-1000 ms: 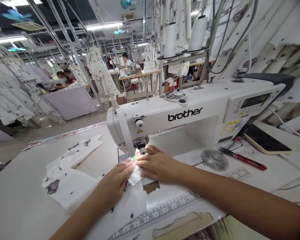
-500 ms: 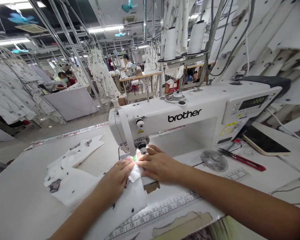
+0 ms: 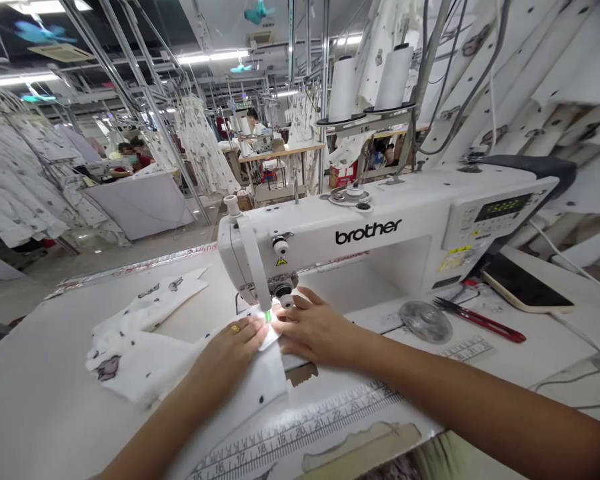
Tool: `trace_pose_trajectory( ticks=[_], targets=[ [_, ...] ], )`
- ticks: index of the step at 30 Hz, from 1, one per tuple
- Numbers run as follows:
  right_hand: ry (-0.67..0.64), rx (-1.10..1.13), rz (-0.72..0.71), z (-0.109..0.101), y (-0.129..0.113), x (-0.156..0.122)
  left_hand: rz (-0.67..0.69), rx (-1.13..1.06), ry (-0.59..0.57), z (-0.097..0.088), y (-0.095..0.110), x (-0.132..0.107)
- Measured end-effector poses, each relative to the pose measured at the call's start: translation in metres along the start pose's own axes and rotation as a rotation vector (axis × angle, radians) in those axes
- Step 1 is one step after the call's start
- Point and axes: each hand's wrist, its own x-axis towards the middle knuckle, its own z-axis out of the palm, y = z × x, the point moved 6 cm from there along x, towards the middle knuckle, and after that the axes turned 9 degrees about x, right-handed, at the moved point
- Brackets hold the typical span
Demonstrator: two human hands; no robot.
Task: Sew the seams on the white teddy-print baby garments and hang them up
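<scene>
White fabric printed with small dark marks and animal shapes (image 3: 165,363) lies across the machine bed, its edge under the lit needle area of a white sewing machine (image 3: 320,233). My left hand (image 3: 233,347), with a ring on one finger, lies flat on the fabric just left of the needle, fingers stretched forward. To the right of the needle, my right hand (image 3: 320,333) rests with fingers apart, their tips pressing at the fabric's edge by the presser foot. A small green piece (image 3: 268,316) shows at the foot. The needle tip is hidden.
Right of my forearm lie a clear round disc (image 3: 426,321), red-handled thread snips (image 3: 485,321) and a phone (image 3: 527,283). A measuring tape strip (image 3: 300,433) runs along the front edge. Thread cones (image 3: 343,90) stand behind the machine. Co-workers (image 3: 130,157) sit farther back.
The fabric has shifted slightly forward under the needle, and its loose fold between my hands is flatter and smaller. My left hand has slid a little left; my right hand stays nearly in place.
</scene>
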Motion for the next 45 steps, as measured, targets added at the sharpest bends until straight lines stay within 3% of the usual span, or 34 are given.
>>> trace_pose_trajectory(
  ticks=[4,7,13,22,29,35,38,40,43,45],
  targets=[
    [0.007,0.024,0.015,0.001,0.005,0.0,-0.085,-0.018,-0.044,0.009,-0.011,0.002],
    [0.023,0.058,-0.015,0.001,0.007,-0.002,-0.13,-0.042,-0.051,0.006,-0.015,0.0],
    [0.015,0.111,-0.063,0.002,0.007,-0.003,-0.054,-0.103,-0.053,-0.002,-0.01,-0.001],
    [0.013,0.131,-0.046,-0.001,0.006,-0.003,-0.15,-0.157,-0.075,0.014,-0.026,-0.001],
    [0.033,0.163,-0.052,-0.001,0.01,-0.002,-0.172,-0.153,-0.041,0.014,-0.024,-0.001],
    [0.05,0.18,-0.044,-0.003,0.012,-0.001,-0.188,-0.1,-0.084,0.009,-0.018,-0.002],
    [0.069,0.18,-0.061,-0.006,0.013,0.0,-0.319,-0.042,-0.075,-0.005,-0.027,-0.004],
    [0.095,0.18,-0.068,-0.009,0.013,0.0,-0.514,0.03,-0.136,-0.014,-0.049,-0.015],
    [0.131,0.183,-0.084,-0.012,0.011,0.0,-0.829,0.132,-0.282,-0.027,-0.095,-0.055],
    [0.143,0.196,-0.103,-0.013,0.007,0.0,-0.967,0.162,-0.376,-0.032,-0.119,-0.092]
  ],
)
